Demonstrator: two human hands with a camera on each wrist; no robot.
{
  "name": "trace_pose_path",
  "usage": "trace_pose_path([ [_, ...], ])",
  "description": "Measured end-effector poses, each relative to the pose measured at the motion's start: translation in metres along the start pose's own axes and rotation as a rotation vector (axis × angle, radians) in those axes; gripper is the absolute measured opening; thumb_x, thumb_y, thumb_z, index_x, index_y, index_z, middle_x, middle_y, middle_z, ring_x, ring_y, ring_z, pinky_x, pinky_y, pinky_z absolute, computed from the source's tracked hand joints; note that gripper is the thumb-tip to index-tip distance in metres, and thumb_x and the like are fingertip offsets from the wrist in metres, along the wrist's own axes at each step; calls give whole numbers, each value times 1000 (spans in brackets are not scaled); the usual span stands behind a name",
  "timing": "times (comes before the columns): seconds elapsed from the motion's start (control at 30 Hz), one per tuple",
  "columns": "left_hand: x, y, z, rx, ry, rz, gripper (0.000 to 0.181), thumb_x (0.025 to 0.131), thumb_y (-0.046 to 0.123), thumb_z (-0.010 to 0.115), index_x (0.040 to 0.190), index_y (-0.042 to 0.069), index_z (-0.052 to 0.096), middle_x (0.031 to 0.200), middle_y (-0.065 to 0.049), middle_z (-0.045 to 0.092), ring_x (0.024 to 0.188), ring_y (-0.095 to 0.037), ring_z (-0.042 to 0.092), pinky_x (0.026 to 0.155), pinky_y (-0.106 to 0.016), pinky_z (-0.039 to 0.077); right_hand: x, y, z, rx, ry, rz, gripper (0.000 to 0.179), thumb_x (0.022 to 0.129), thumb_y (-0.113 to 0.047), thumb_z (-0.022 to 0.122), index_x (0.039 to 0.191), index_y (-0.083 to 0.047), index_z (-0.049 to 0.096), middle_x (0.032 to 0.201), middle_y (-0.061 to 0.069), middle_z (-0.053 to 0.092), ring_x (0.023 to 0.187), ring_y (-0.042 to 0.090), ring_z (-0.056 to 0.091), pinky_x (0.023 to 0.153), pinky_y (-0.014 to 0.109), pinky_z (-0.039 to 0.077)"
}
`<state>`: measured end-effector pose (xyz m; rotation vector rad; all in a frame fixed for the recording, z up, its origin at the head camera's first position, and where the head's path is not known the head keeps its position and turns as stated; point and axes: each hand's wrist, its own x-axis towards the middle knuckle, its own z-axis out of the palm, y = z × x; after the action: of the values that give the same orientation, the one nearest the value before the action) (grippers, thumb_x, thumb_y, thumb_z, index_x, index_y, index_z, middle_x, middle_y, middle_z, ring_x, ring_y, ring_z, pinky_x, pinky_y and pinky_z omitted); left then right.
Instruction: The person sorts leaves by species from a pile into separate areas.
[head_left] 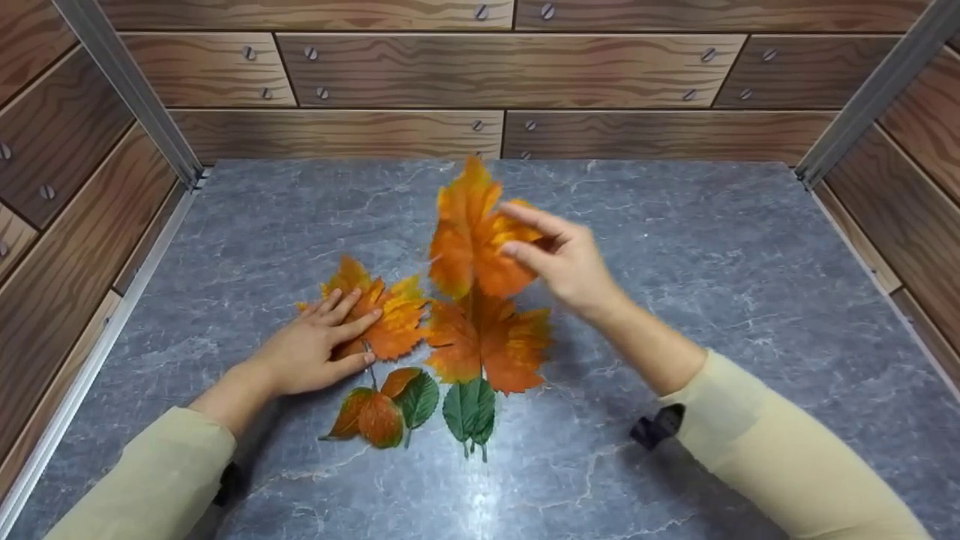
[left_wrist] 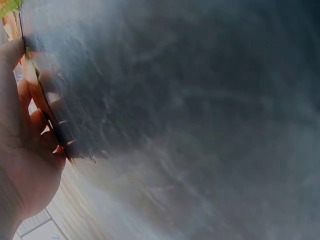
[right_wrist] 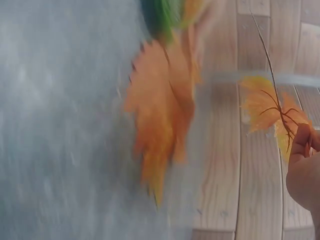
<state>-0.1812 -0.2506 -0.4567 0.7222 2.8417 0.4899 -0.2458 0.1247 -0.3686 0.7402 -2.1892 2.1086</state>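
Observation:
My right hand [head_left: 566, 262] pinches an orange maple leaf [head_left: 469, 232] at its right edge, thumb and fingers on the blade. In the right wrist view that leaf [right_wrist: 262, 110] is raised off the table, its thin stem pointing up. Below it in the head view, another orange maple leaf [head_left: 480, 337] lies on the table. My left hand [head_left: 311, 349] rests, fingers spread and fairly straight, on yellow-orange maple leaves [head_left: 401, 319] at the left, covering part of them. In the left wrist view, the left hand's fingers [left_wrist: 37, 122] lie along the leaf's edge.
Small green leaves [head_left: 469, 412] lie below the middle maple leaf, stems toward me. To their left are reddish-brown leaves [head_left: 381, 421] and a green leaf [head_left: 421, 401]. The grey marbled table [head_left: 712, 255] is bordered by wood-patterned walls [head_left: 510, 71] with metal corner posts.

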Motion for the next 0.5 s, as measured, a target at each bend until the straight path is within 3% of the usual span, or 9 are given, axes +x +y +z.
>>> trace_pose_path([
  [0.23,0,1,3,-5,-5,-6,72,106,63,53,166,27,38,176,-13,14,161,-43,10,126,-65,15,10,0,-58,-41,135,12,37,97,7,72,135,4,70,117,8,77,98,18,73,82,27,62],
  [0.37,-1,0,2,-8,-7,-12,72,106,63,52,166,27,38,176,-12,13,161,-43,9,126,-66,14,14,5,-95,-96,191,49,37,100,2,71,137,5,68,112,-2,78,94,12,71,78,23,61],
  [0.5,0,1,0,-5,-2,-13,72,106,64,51,166,28,37,176,-11,13,161,-42,8,126,-66,14,16,12,-133,-84,230,70,37,102,0,70,138,6,67,107,-5,78,89,10,72,74,22,61],
])
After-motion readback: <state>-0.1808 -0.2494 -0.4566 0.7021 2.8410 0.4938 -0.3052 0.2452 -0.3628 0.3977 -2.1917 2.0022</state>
